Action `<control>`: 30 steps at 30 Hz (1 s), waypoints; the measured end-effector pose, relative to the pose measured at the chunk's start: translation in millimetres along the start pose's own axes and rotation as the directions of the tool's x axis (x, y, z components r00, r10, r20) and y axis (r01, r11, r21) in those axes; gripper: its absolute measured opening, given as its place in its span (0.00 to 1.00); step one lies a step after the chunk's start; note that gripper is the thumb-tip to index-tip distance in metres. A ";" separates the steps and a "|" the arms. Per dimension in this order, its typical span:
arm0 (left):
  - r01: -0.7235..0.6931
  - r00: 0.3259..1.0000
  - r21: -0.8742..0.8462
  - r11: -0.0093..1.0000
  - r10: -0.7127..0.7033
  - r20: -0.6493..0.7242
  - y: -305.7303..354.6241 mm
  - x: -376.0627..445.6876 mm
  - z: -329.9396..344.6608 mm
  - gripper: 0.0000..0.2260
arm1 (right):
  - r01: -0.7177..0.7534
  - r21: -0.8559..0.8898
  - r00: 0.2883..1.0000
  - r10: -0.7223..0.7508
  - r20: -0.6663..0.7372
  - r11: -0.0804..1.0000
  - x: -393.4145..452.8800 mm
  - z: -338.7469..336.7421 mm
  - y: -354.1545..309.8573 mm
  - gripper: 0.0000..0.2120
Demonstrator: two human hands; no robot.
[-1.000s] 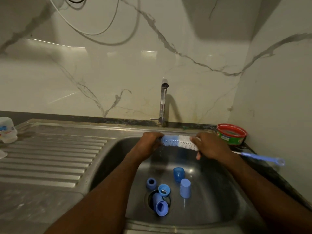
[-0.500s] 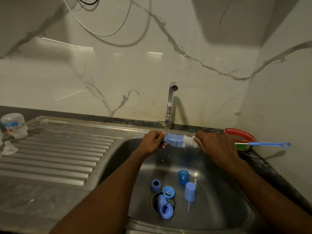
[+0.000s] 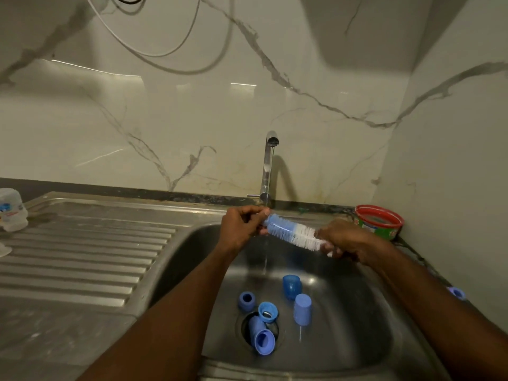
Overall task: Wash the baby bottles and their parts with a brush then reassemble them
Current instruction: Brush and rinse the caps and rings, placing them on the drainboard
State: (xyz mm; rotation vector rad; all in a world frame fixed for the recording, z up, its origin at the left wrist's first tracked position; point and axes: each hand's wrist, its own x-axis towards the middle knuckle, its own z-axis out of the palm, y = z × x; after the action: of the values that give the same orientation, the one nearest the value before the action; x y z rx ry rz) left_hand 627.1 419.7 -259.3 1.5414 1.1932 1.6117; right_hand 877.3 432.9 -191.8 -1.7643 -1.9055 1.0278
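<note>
A blue-and-white bottle brush is held across the steel sink, under a thin stream from the tap. My left hand pinches the blue tip of the bristles. My right hand grips the brush at the white end, and the handle is hidden behind that arm except for its blue loop. Several blue caps and rings lie on the sink floor, one over the drain. A clear baby bottle stands on the draining board at the far left.
A red-rimmed tub sits on the ledge at the sink's back right corner. The ribbed draining board spreads to the left, with a clear teat at its left edge. Marble walls close in behind and to the right.
The brush has tilted so its handle end dropped down to the right, behind my right arm. Both hands have stayed on the brush head under the water.
</note>
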 end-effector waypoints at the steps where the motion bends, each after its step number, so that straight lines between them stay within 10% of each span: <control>1: 0.033 0.999 -0.008 0.999 -0.033 -0.008 -1.0 -0.2 0.8 0.12 | 0.126 -0.184 0.984 -0.146 -0.100 0.975 1.0 0.9 3.6 0.14; 4: 0.285 0.958 -0.123 0.950 -0.285 0.022 -4.9 -3.8 5.1 0.16 | 0.344 -0.671 0.764 -0.611 -0.207 0.657 -6.3 9.1 9.3 0.19; 8: 0.403 0.909 -0.333 0.852 -0.414 0.040 -4.3 0.5 0.3 0.17 | 0.363 -0.698 0.717 -0.663 -0.214 0.618 -8.4 18.7 9.8 0.22; 15: 0.299 0.908 -0.394 0.869 -0.386 -0.164 -6.2 13.8 -17.3 0.10 | 0.236 -0.131 0.958 -0.253 -0.135 0.963 7.5 -16.1 14.8 0.13; 21: 0.474 0.874 -0.425 0.771 -0.472 0.117 -7.9 9.0 -0.6 0.10 | 0.058 -0.658 0.906 -0.316 -0.281 0.751 4.8 0.5 26.8 0.19; 30: 0.485 0.822 -0.716 0.501 -0.541 0.178 -3.6 9.4 10.1 0.10 | 0.006 -0.741 0.867 -0.373 -0.332 0.672 -10.3 15.9 31.2 0.19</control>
State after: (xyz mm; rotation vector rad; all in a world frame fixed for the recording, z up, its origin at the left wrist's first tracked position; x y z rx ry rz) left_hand 635.0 431.6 -259.2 0.5153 0.7422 1.4434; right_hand 890.3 417.6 -222.3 -1.8569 -2.2409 -0.3150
